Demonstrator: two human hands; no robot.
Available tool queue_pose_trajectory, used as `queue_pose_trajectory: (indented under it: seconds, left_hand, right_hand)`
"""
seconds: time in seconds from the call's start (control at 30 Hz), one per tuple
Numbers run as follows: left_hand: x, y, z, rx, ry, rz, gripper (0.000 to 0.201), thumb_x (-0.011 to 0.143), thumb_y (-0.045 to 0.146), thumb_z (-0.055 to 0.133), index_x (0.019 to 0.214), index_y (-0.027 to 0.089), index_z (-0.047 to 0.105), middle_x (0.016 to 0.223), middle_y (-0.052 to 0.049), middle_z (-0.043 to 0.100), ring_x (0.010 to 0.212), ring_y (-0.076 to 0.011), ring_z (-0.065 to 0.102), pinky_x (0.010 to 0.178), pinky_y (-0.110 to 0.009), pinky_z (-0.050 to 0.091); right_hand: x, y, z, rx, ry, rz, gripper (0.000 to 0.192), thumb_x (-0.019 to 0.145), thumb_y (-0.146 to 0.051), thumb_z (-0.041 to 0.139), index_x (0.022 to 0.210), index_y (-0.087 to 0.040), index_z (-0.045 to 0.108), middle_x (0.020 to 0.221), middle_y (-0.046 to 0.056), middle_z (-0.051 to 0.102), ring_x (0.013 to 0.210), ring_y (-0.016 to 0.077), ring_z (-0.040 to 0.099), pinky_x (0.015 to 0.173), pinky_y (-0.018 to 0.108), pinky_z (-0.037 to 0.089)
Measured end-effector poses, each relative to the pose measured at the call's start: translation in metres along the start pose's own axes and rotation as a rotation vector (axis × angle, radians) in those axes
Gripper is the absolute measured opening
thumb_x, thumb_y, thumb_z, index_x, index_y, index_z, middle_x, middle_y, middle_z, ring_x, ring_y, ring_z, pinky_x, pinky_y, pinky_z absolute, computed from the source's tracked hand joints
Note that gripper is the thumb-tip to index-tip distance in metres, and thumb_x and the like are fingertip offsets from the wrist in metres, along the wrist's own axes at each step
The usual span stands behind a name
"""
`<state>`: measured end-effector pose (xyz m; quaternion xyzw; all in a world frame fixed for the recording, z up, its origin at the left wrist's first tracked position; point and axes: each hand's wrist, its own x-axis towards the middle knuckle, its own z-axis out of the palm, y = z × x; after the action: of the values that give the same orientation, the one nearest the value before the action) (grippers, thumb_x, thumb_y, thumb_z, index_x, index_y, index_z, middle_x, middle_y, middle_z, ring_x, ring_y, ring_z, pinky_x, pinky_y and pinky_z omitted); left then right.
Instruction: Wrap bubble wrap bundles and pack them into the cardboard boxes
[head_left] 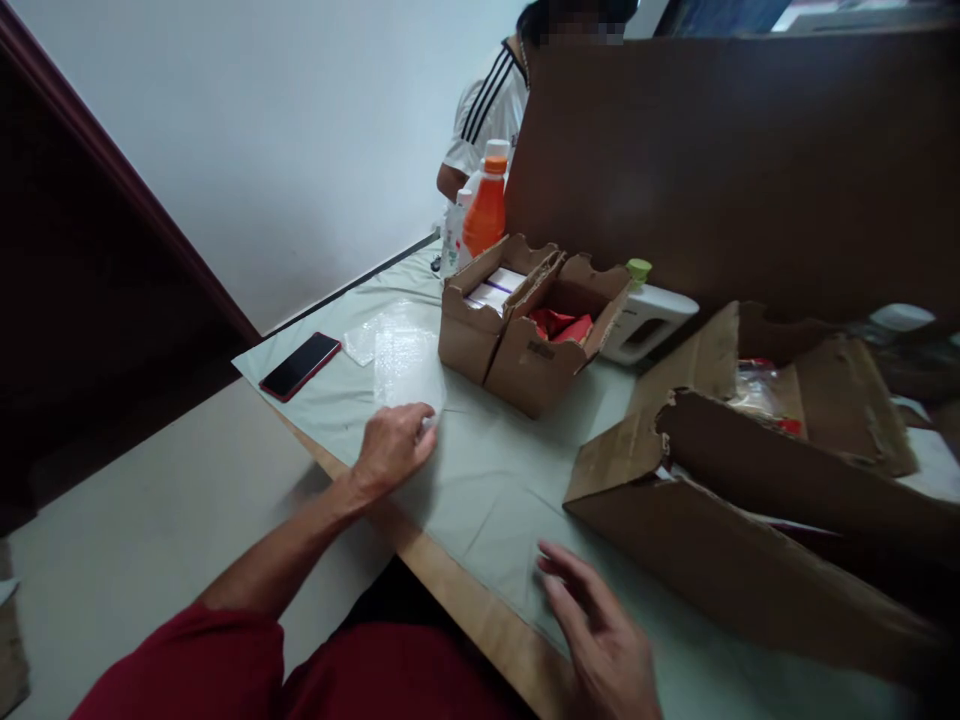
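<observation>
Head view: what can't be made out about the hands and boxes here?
All in the head view:
Left hand: whether its fingertips hold the bubble wrap, hidden by its own back.
Right hand: wrist, cut off by the bottom edge.
Nearest box: most contents, behind its front wall.
Co-worker: hands, behind the orange bottle and brown partition.

I can't read a single word or number from where I sit. A dark printed patch on the front of the small cardboard box (pixel 517 370) is too blurred for me to make out. The clear bottle (pixel 451 242) carries small coloured print, also illegible to me, and the dark mark on the white jug (pixel 619 345) is too indistinct to read.
</observation>
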<state>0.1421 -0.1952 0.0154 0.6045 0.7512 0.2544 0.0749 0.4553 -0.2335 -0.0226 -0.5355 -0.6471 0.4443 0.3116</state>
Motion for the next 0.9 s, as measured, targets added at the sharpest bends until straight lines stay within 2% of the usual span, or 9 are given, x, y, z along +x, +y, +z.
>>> queue_pose_trajectory:
  seconds: [0.13, 0.23, 0.3, 0.37, 0.43, 0.57, 0.67, 0.77, 0.9]
  left_hand:
    - [-0.045, 0.041, 0.039, -0.185, -0.108, 0.047, 0.027, 0.091, 0.024, 0.061, 0.117, 0.022, 0.068, 0.072, 0.004, 0.071, 0.061, -0.0127, 0.065, 0.061, -0.024, 0.050]
    - [-0.065, 0.048, 0.051, -0.277, -0.135, 0.108, 0.032, 0.092, 0.027, 0.063, 0.123, 0.020, 0.065, 0.083, 0.001, 0.075, 0.071, -0.0130, 0.069, 0.065, -0.023, 0.053]
    - [-0.071, 0.038, 0.046, -0.274, -0.105, 0.137, 0.027, 0.092, 0.026, 0.062, 0.118, 0.019, 0.067, 0.091, -0.003, 0.075, 0.084, -0.0163, 0.070, 0.076, -0.027, 0.055]
    - [-0.072, 0.016, 0.037, -0.222, -0.061, 0.128, 0.022, 0.093, 0.024, 0.059, 0.111, 0.019, 0.070, 0.096, -0.007, 0.073, 0.093, -0.0210, 0.068, 0.086, -0.034, 0.055]
    - [-0.069, -0.008, 0.028, -0.151, -0.033, 0.093, 0.021, 0.093, 0.023, 0.057, 0.107, 0.019, 0.072, 0.097, -0.010, 0.071, 0.096, -0.0255, 0.065, 0.090, -0.041, 0.053]
    - [-0.059, -0.040, 0.021, -0.025, -0.047, 0.041, 0.018, 0.091, 0.024, 0.060, 0.099, 0.021, 0.075, 0.098, -0.011, 0.067, 0.098, -0.0296, 0.060, 0.092, -0.047, 0.050]
    - [-0.052, -0.047, 0.020, 0.014, -0.092, 0.041, 0.015, 0.090, 0.024, 0.062, 0.093, 0.023, 0.076, 0.097, -0.010, 0.067, 0.096, -0.0286, 0.060, 0.090, -0.045, 0.049]
    - [-0.045, -0.055, 0.015, 0.032, -0.110, 0.020, 0.015, 0.090, 0.024, 0.061, 0.093, 0.023, 0.076, 0.091, -0.007, 0.068, 0.089, -0.0250, 0.063, 0.085, -0.039, 0.051]
    - [-0.031, -0.078, -0.001, 0.111, -0.065, -0.050, 0.024, 0.092, 0.028, 0.058, 0.106, 0.020, 0.075, 0.096, -0.009, 0.068, 0.096, -0.0273, 0.064, 0.087, -0.040, 0.052]
  right_hand:
    - [0.020, -0.021, 0.040, 0.312, -0.143, 0.143, 0.067, 0.083, -0.062, 0.070, 0.132, -0.017, 0.065, 0.128, 0.020, 0.072, 0.109, 0.0306, 0.074, 0.077, 0.037, 0.064]
    - [0.037, -0.022, 0.055, 0.292, -0.105, 0.170, 0.080, 0.079, -0.062, 0.071, 0.141, -0.013, 0.057, 0.117, 0.016, 0.074, 0.099, 0.0277, 0.073, 0.069, 0.035, 0.061]
    - [0.049, -0.021, 0.057, 0.157, -0.073, 0.116, 0.071, 0.080, -0.056, 0.070, 0.135, -0.012, 0.062, 0.099, 0.011, 0.075, 0.086, 0.0245, 0.072, 0.070, 0.035, 0.059]
    - [0.060, -0.021, 0.057, -0.008, -0.075, 0.011, 0.051, 0.084, -0.048, 0.064, 0.121, -0.014, 0.070, 0.090, 0.008, 0.075, 0.079, 0.0228, 0.070, 0.076, 0.037, 0.057]
    - [0.069, -0.022, 0.058, -0.140, -0.053, -0.100, 0.035, 0.087, -0.041, 0.057, 0.107, -0.018, 0.075, 0.093, 0.008, 0.076, 0.084, 0.0238, 0.070, 0.084, 0.039, 0.055]
    - [0.077, -0.031, 0.058, -0.185, 0.127, -0.257, 0.028, 0.089, -0.038, 0.055, 0.091, -0.021, 0.076, 0.113, 0.012, 0.074, 0.104, 0.0268, 0.069, 0.092, 0.042, 0.054]
    - [0.071, -0.043, 0.046, -0.048, 0.190, -0.223, 0.030, 0.092, -0.044, 0.056, 0.096, -0.020, 0.073, 0.111, 0.011, 0.076, 0.095, 0.0237, 0.070, 0.082, 0.037, 0.057]
    - [0.047, -0.043, 0.016, -0.058, 0.193, -0.121, 0.032, 0.092, -0.049, 0.061, 0.099, -0.021, 0.073, 0.092, 0.006, 0.078, 0.079, 0.0204, 0.070, 0.073, 0.031, 0.056]
    - [-0.010, 0.004, -0.053, -0.218, 0.347, 0.028, 0.032, 0.088, -0.053, 0.068, 0.096, -0.022, 0.075, 0.088, 0.004, 0.078, 0.080, 0.0217, 0.072, 0.068, 0.027, 0.053]
